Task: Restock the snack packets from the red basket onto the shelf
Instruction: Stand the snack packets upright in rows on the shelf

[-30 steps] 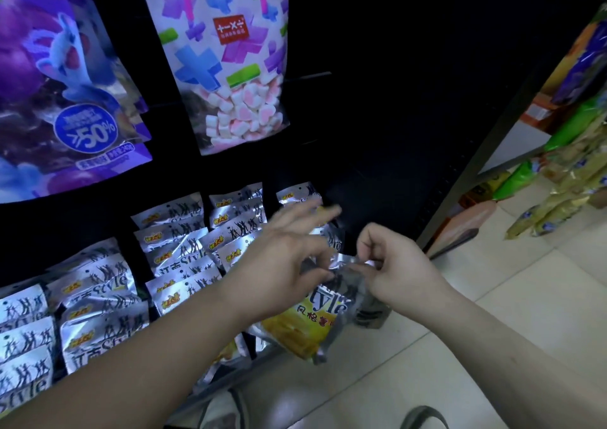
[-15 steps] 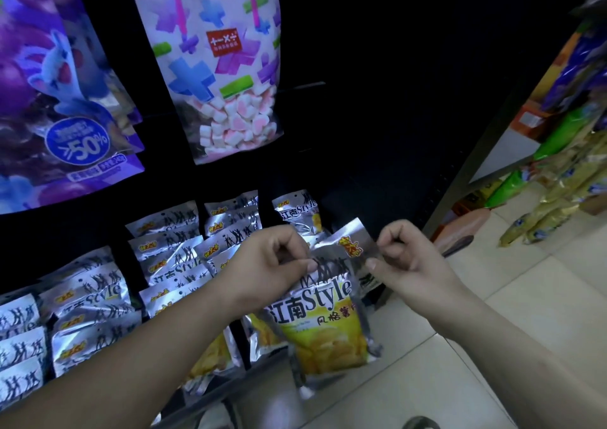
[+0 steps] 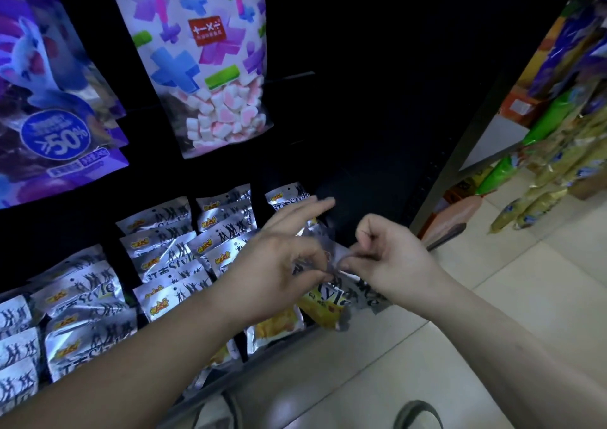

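Midway, packet (image 3: 330,303) (pinched), left hand (image 3: 279,267), right hand (image 3: 394,264)

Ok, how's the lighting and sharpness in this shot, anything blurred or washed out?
Head view: the shelf back is nearly black, the silver packets catch glare, and the left hand and the packet it pinches with the right hand look smeared.

Taking in the neighbouring stock and the floor.
Showing a marshmallow bag (image 3: 203,67) hanging just right of purple bags (image 3: 49,67) bearing a blue 50% badge (image 3: 55,134); catching green packets (image 3: 548,123) and yellow packets (image 3: 555,172) crowding the far right, above pale floor tiles (image 3: 509,313).
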Demonstrator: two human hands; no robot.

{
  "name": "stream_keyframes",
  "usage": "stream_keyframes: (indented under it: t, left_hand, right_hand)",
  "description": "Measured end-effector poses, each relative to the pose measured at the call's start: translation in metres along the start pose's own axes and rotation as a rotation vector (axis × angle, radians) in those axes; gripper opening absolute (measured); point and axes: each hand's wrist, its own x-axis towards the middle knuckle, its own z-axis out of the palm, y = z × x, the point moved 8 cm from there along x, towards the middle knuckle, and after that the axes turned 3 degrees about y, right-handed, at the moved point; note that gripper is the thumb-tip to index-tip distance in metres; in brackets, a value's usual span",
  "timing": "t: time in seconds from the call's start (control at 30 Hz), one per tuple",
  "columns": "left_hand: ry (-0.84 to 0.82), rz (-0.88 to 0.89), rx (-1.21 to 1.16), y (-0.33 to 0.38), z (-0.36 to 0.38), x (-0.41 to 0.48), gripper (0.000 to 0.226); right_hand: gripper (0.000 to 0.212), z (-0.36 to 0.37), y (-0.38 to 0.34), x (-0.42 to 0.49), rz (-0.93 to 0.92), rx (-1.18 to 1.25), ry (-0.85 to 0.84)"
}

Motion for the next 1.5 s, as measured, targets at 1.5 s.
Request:
stream_keyframes:
  t: [1.5]
  left_hand:
    - [0.259,-0.792,-0.87,-0.07,0.009,-0.014,0.051]
  right_hand:
    - [0.038,-0.039,0.006,-0.011,0.111,0.342,0.41]
